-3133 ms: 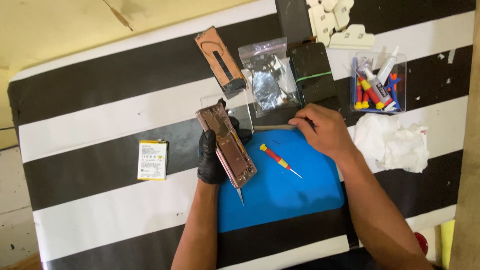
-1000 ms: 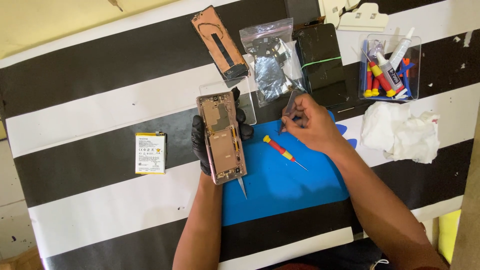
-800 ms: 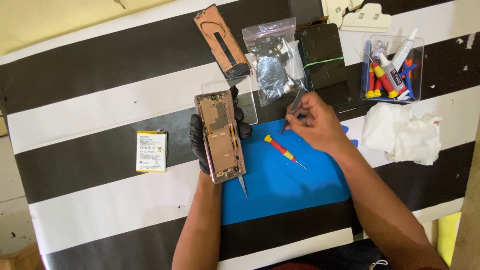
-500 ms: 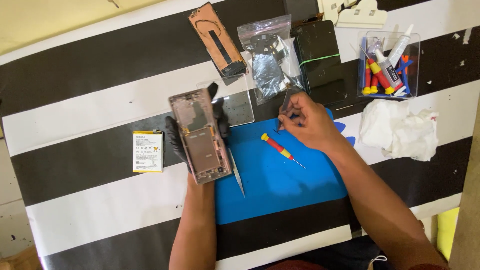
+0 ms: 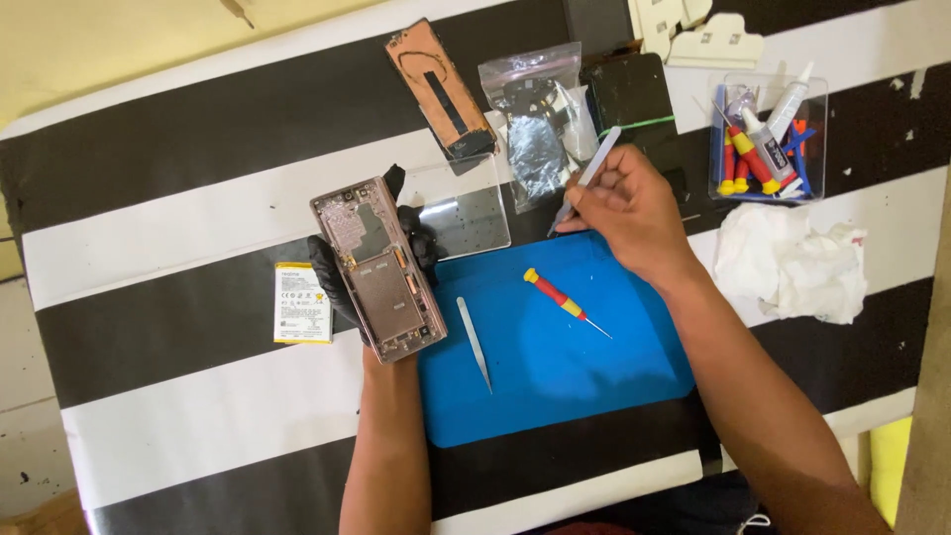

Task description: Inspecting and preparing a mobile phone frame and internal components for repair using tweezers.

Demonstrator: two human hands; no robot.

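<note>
Surface: I am looking down on a black-and-white striped surface (image 5: 178, 416) carrying everything in view.
Far left: a flat white-and-yellow rectangular battery pack (image 5: 302, 303) is lying on a black stripe, just left of my gloved hand.
Left hand: my left hand (image 5: 369, 266), wearing a black glove, is gripping an opened pinkish-metal phone frame (image 5: 378, 267) from behind, its fingers clamped on both long edges; the frame is facing up at me, tilted a little, held above the surface at the left edge of the mat.
Behind the frame: a clear glass panel (image 5: 461, 210) is lying flat just to the right of the glove, and a copper-coloured phone back cover (image 5: 440, 87) is resting farther up.
Mat: a blue rectangular rubber mat (image 5: 575, 376) is sitting in the middle; a slim silver metal pry tool (image 5: 474, 343) is lying on its left part, and a small screwdriver with a red-and-yellow handle (image 5: 563, 300) is lying near its centre, well apart from either hand.
Upper middle: a clear plastic zip bag of small parts (image 5: 535, 119) is lying beside a dark phone screen (image 5: 629, 94).
Right hand: my bare right hand (image 5: 629, 213) is pinching silver metal tweezers (image 5: 586, 178), fingers closed tight on them, the tip pointing down at the mat's top edge.
Far right: a clear plastic tray of glue tubes and small tools (image 5: 768, 139) is standing above a crumpled white tissue (image 5: 792, 263).
</note>
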